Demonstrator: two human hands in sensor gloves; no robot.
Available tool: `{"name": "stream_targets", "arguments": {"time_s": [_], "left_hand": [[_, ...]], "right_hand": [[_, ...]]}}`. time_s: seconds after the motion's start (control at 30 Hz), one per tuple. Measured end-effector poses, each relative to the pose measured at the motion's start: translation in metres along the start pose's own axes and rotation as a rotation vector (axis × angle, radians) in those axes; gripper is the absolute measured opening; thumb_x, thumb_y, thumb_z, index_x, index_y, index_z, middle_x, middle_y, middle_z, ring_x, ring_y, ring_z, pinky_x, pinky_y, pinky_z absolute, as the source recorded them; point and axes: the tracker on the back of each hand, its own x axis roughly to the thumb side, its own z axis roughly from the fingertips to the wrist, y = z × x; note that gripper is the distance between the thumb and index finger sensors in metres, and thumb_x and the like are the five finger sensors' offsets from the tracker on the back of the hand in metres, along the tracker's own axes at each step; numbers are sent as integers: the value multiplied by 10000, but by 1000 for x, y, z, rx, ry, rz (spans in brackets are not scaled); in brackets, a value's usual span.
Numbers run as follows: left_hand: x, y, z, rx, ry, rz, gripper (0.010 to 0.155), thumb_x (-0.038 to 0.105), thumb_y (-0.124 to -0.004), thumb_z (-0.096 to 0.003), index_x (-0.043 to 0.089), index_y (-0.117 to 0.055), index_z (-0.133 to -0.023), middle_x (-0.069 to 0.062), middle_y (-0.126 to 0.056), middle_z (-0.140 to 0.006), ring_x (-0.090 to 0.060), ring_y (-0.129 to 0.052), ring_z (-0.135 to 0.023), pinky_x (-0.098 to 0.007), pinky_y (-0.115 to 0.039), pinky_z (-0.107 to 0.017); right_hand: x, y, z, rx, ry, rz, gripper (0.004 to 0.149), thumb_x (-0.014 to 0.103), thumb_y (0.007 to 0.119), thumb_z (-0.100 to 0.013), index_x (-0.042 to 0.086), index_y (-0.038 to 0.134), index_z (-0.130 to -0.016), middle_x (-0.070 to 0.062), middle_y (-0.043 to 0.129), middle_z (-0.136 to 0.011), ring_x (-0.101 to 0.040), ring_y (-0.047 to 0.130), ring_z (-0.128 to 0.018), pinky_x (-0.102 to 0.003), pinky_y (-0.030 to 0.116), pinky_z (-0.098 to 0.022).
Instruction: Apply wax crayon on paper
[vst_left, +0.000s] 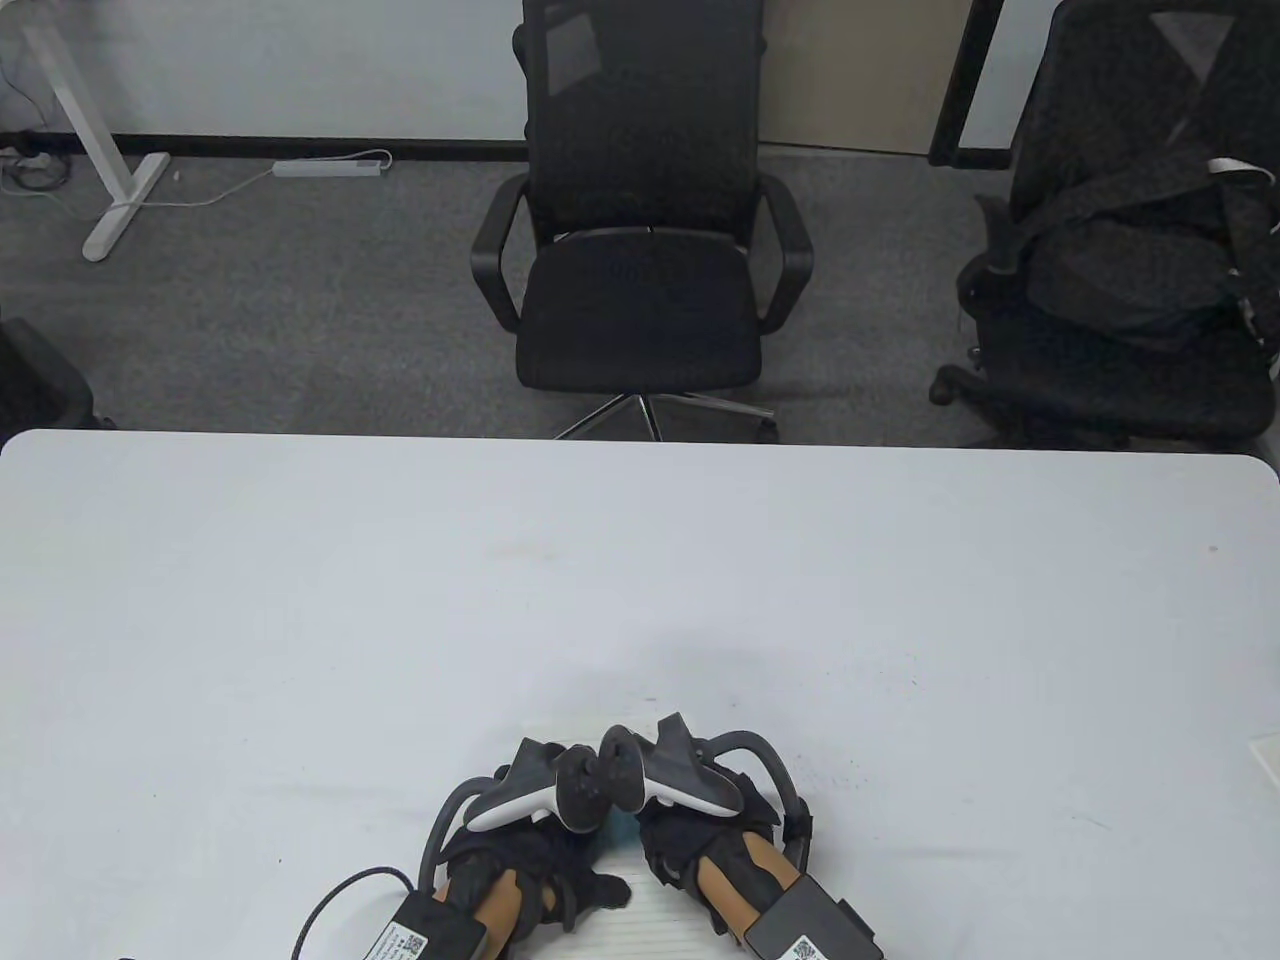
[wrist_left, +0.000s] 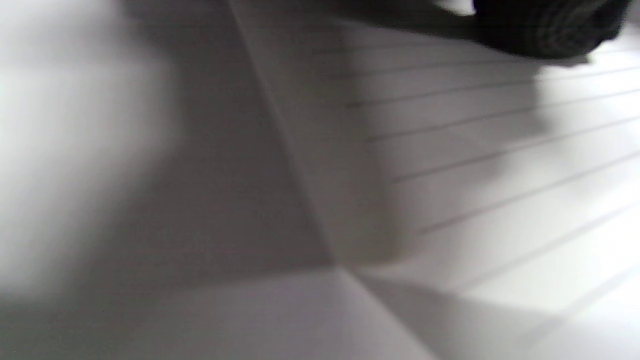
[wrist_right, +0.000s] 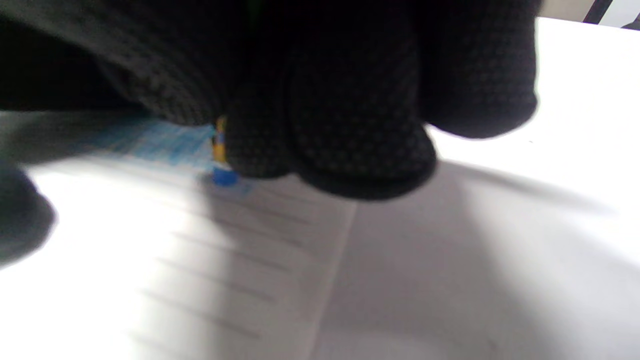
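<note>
A sheet of lined paper (vst_left: 640, 915) lies at the table's near edge, mostly under my hands. My right hand (vst_left: 690, 845) grips a blue wax crayon (wrist_right: 222, 175) with a yellow wrapper, its tip touching the paper (wrist_right: 150, 250) beside a patch of blue colouring (wrist_right: 150, 142). My left hand (vst_left: 560, 880) rests on the paper's left part; one gloved fingertip (wrist_left: 545, 27) touches the lined sheet (wrist_left: 500, 175) in the left wrist view. The trackers on both hands hide most of the fingers in the table view.
The white table (vst_left: 640, 600) stretches far ahead and to both sides. A black office chair (vst_left: 640, 250) stands behind its far edge, another chair (vst_left: 1130, 260) at the right. A pale object (vst_left: 1268, 755) pokes in at the right edge.
</note>
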Motion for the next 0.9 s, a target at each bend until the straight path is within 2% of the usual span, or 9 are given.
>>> {"name": "stream_targets", "arguments": {"time_s": [0.07, 0.17, 0.27, 0.37, 0.53, 0.63, 0.73, 0.83, 0.9], "left_hand": [[0, 0, 0, 0, 0, 1, 1063, 782, -700, -381, 370, 16, -1049, 68, 122, -1065, -258, 76, -1053, -626, -106, -734], [0, 0, 0, 0, 0, 0, 1061, 782, -699, -382, 370, 15, -1049, 69, 122, -1065, -259, 75, -1053, -626, -107, -735], [0, 0, 0, 0, 0, -1, 1062, 782, -700, -383, 368, 15, -1050, 68, 123, -1066, -259, 75, -1053, -626, -107, -735], [0, 0, 0, 0, 0, 0, 1061, 783, -699, -381, 371, 15, -1049, 70, 122, -1065, -258, 76, -1053, -626, -107, -735], [0, 0, 0, -1, 1, -1, 1062, 782, -700, -382, 370, 16, -1049, 69, 122, -1065, -259, 76, -1053, -626, -107, -735], [0, 0, 0, 0, 1, -1, 1062, 783, -700, -381, 371, 16, -1049, 70, 122, -1066, -259, 75, -1054, -626, -107, -735], [0, 0, 0, 0, 1, 0, 1061, 782, -700, -381, 371, 14, -1049, 70, 123, -1066, -258, 74, -1054, -626, -107, -735], [0, 0, 0, -1, 0, 0, 1062, 783, -700, -381, 371, 16, -1048, 70, 124, -1065, -259, 76, -1053, -626, -107, -735], [0, 0, 0, -1, 0, -1, 1062, 782, -700, -381, 370, 16, -1049, 68, 122, -1065, -259, 76, -1053, -626, -107, -734]], "right_hand": [[0, 0, -1, -20, 10, 1, 409, 386, 836, -375, 256, 893, -759, -41, 1002, -561, -160, 1026, -336, -395, 908, -378], [-1, 1, 0, -175, 49, 11, 413, 385, 832, -369, 254, 891, -756, -40, 1002, -556, -158, 1027, -329, -393, 911, -369], [0, 0, 0, -130, 32, 16, 413, 381, 833, -369, 250, 893, -756, -46, 1003, -553, -160, 1028, -326, -395, 912, -367], [0, 0, 0, 55, -9, 2, 410, 383, 830, -383, 252, 886, -767, -45, 999, -568, -159, 1026, -343, -396, 908, -384], [-5, 1, -1, -141, 40, -1, 413, 383, 832, -370, 254, 891, -757, -42, 1003, -557, -159, 1027, -330, -395, 912, -370], [-5, 1, -1, -117, 28, -5, 412, 381, 835, -369, 252, 893, -756, -46, 1003, -555, -160, 1028, -330, -396, 912, -370], [-4, 1, -2, 47, 1, -6, 410, 381, 831, -380, 251, 887, -765, -47, 998, -564, -162, 1025, -342, -400, 906, -383], [-4, 1, -1, -2, 17, 2, 409, 382, 832, -378, 251, 891, -761, -46, 1000, -563, -163, 1025, -341, -400, 905, -381], [-4, 1, -1, -119, 45, 13, 413, 381, 832, -374, 252, 889, -762, -45, 1000, -563, -163, 1026, -338, -397, 908, -377]]}}
